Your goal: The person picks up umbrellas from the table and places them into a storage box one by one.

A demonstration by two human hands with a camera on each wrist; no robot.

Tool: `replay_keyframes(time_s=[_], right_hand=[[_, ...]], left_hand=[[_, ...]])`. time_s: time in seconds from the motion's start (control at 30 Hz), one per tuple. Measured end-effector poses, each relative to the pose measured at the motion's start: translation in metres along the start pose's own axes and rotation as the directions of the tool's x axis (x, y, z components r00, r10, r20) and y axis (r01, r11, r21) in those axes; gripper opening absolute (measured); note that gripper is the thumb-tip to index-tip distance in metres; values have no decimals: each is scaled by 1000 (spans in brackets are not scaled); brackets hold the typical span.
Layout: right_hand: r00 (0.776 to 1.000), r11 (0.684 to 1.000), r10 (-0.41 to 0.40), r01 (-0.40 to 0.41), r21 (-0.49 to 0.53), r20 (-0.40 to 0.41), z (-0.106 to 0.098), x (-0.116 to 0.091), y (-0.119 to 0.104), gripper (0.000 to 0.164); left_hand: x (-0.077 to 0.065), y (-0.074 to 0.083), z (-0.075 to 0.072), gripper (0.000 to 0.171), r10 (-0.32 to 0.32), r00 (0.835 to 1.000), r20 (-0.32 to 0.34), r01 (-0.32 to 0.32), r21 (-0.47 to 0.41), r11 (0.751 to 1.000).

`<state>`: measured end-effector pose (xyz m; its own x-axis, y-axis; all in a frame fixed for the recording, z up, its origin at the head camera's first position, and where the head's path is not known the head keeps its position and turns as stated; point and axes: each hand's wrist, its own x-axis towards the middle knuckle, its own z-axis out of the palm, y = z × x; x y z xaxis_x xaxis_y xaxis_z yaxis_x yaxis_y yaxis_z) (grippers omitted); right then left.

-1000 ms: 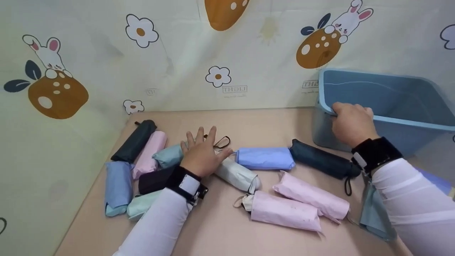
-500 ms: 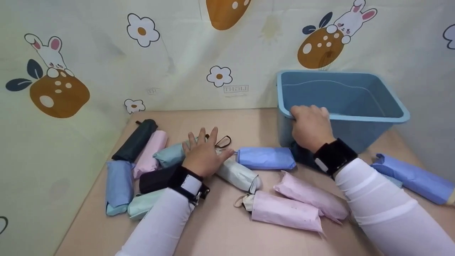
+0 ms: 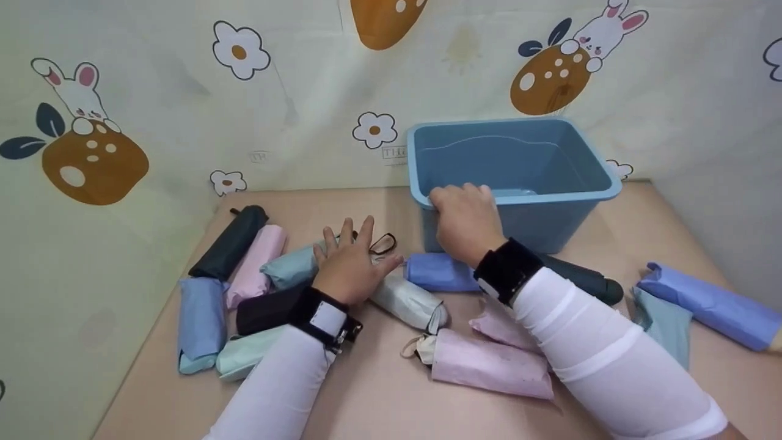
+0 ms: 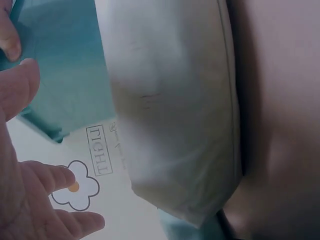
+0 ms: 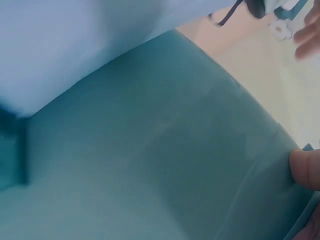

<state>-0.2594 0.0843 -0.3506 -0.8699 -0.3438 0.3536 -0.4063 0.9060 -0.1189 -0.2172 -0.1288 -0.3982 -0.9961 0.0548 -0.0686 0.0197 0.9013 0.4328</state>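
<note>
My right hand [image 3: 467, 223] grips the near left of the rim of a blue plastic bin [image 3: 525, 226], which holds nothing I can see inside. In the right wrist view its thumb [image 5: 306, 169] lies over the bin's edge. My left hand [image 3: 348, 272] is spread with straight fingers over a teal folded umbrella [image 3: 290, 267] and the upper end of a pale grey folded umbrella [image 3: 409, 302]. That pale umbrella [image 4: 170, 100] looms large beside the fingers in the left wrist view. A periwinkle folded umbrella [image 3: 437, 273] lies just before the bin, partly behind my right wrist.
Folded umbrellas cluster at left: dark green [image 3: 229, 241], pink [image 3: 256, 266], blue [image 3: 201, 324], black [image 3: 266, 311] and mint [image 3: 247, 353]. Two pink ones, one nearest the front [image 3: 489, 363], lie under my right forearm. Another dark green one [image 3: 583, 280] and a periwinkle one [image 3: 708, 305] lie right.
My right hand has slid the bin leftward across the back of the table, from the far right to behind the periwinkle umbrella. The left hand has stayed in place.
</note>
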Motion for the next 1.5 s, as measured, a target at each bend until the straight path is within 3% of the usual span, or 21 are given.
replay_keyframes(time_s=[0.2, 0.4, 0.5, 0.6, 0.67, 0.73, 0.83, 0.9, 1.0, 1.1, 1.23, 1.37, 1.5], right_hand=[[999, 999, -33, 33, -6, 19, 5, 7, -26, 15], [998, 998, -59, 59, 8, 25, 6, 7, -36, 12], [997, 986, -69, 65, 153, 23, 2, 5, -33, 18], [995, 939, -91, 95, 332, -29, -9, -1, -24, 26], [991, 906, -106, 130, 402, -82, -19, -7, -15, 31], [986, 893, -106, 152, 423, -132, -29, -14, -5, 34], [981, 888, -69, 142, 438, -179, -41, -24, 12, 34], [978, 886, -36, 126, 446, -204, -46, -31, 23, 33], [971, 888, -7, 116, 445, -238, -49, -39, 39, 31], [968, 895, -5, 117, 431, -252, -50, -49, 54, 28], [983, 915, -14, 85, 394, -181, -53, -63, 73, 18], [1000, 952, -24, 20, 307, 11, -55, -79, 96, 10], [972, 985, -12, -29, 168, 235, -48, -94, 121, 20]], left_hand=[[0, 2, -6, 98, 2, 1000, -14, -2, -33, 999], [0, 6, -13, 101, 20, 998, -53, -22, -49, 999], [1, 14, -19, 101, 52, 993, -106, -57, -41, 998], [3, 27, -23, 98, 138, 972, -189, -141, -3, 990], [5, 39, -25, 94, 221, 946, -238, -216, 46, 975], [9, 52, -25, 88, 307, 914, -263, -286, 117, 951], [17, 69, -25, 81, 407, 881, -239, -354, 237, 905], [23, 79, -26, 78, 445, 873, -198, -377, 304, 875], [33, 87, -27, 70, 457, 877, -150, -378, 370, 849], [40, 89, -29, 47, 457, 880, -131, -370, 414, 832], [44, 84, -34, 25, 457, 881, -122, -365, 439, 821], [45, 77, -41, 24, 430, 896, -112, -342, 442, 829], [46, 74, -43, 26, 408, 908, -95, -324, 456, 829]])
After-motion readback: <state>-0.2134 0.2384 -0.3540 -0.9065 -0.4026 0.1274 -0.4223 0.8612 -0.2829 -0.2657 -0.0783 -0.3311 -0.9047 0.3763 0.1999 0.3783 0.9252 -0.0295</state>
